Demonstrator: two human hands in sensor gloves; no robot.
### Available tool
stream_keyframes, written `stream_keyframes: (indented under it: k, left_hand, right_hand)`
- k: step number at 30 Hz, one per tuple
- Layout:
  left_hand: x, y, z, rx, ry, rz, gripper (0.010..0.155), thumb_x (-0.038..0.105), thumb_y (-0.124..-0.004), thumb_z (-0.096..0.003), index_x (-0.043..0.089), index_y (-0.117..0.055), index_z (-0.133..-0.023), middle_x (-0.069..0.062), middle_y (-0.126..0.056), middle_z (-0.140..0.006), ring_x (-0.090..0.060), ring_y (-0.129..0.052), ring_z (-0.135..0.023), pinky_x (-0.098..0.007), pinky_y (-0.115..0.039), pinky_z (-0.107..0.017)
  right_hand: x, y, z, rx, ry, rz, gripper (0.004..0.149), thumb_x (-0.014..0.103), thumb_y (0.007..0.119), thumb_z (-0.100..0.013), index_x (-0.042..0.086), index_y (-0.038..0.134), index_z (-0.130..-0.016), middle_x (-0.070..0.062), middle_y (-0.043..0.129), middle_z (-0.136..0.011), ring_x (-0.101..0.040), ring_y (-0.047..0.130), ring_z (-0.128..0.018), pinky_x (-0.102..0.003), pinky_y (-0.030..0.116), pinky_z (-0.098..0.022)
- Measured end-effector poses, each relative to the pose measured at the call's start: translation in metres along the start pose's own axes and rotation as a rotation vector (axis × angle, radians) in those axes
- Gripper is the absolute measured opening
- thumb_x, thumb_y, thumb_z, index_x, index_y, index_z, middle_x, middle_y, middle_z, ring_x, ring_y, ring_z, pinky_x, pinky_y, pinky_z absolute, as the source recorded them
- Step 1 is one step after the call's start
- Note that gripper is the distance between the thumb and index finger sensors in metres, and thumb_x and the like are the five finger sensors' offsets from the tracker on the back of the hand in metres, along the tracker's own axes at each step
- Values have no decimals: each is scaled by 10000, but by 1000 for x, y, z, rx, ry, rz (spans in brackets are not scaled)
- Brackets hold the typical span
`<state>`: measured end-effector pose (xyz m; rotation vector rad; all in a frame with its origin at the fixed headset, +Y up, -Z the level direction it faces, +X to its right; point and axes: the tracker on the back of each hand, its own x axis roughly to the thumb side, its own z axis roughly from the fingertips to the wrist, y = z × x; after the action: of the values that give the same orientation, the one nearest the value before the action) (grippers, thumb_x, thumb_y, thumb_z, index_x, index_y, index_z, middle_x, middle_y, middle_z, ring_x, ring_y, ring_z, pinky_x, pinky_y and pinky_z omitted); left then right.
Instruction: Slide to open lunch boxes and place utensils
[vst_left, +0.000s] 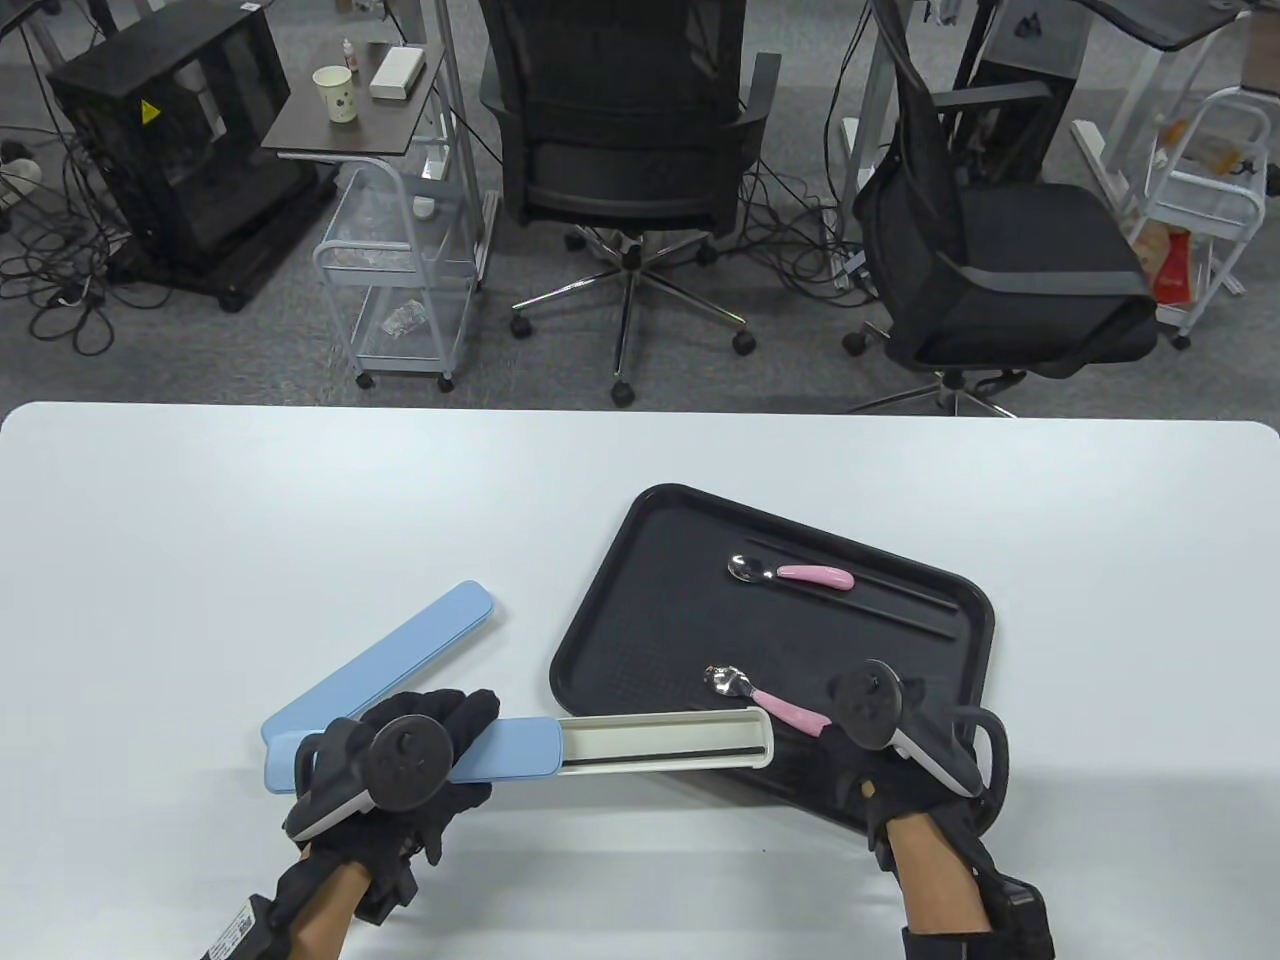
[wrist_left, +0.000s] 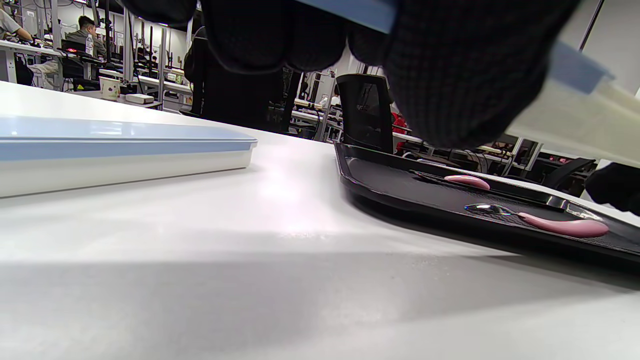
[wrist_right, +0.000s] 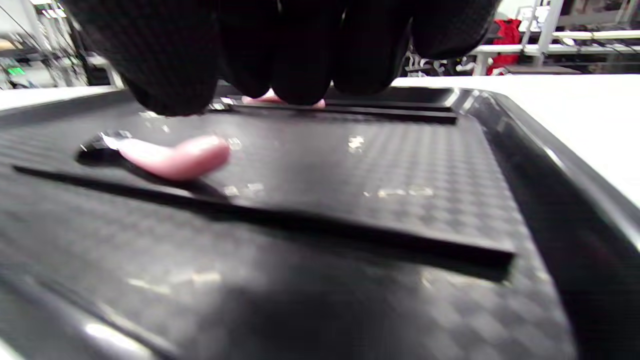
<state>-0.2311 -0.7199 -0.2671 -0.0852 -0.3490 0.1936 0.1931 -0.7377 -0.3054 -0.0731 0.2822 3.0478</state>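
My left hand (vst_left: 455, 735) grips the blue lid (vst_left: 515, 748) of a utensil box held just above the table. Its white inner tray (vst_left: 665, 728) is slid out to the right, with a black chopstick (vst_left: 660, 762) inside. My right hand (vst_left: 838, 738) hovers over the black tray (vst_left: 620, 620), empty, fingers (wrist_right: 300, 60) just above a pink-handled spoon (vst_left: 765, 700) and a loose chopstick (wrist_right: 280, 220). A second pink spoon (vst_left: 792, 573) and a pair of chopsticks (vst_left: 870, 590) lie at the tray's far side. A second blue box (vst_left: 385, 655) lies closed.
The white table (vst_left: 250, 520) runs wide to the left and behind the black tray. The closed box lies at an angle just behind my left hand. Office chairs and carts stand beyond the far edge.
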Motion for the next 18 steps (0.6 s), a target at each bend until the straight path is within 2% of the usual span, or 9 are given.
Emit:
stream_keyframes:
  k: [9, 13, 18]
  left_hand:
    - [-1, 0, 0, 3, 1, 2, 808, 483, -919, -348, 315, -525, -1033, -13, -575, -1030, -309, -641, -897, -608, -465, -721]
    - [-2, 0, 0, 3, 2, 3, 808, 483, -919, -349, 313, -524, -1034, -13, -573, -1030, -309, -640, -898, -609, -463, -721]
    - [-2, -1, 0, 1, 3, 1, 808, 483, -919, -349, 315, -524, -1033, -12, -571, -1031, -310, -637, -900, -610, -461, -722]
  right_hand:
    - [-6, 22, -12, 195, 80, 54, 551, 382, 888, -464, 279, 679, -963, -121, 700, -961, -405, 693, -916, -607, 558, -688]
    - [-8, 23, -15, 191, 101, 74, 518, 362, 888, -464, 295, 682, -934, -101, 717, -941, -388, 714, -902, -598, 574, -685]
    - [-5, 24, -16, 170, 83, 89, 402, 330, 897, -461, 309, 776, -843, -78, 788, -878, -373, 778, -846, -595, 611, -667]
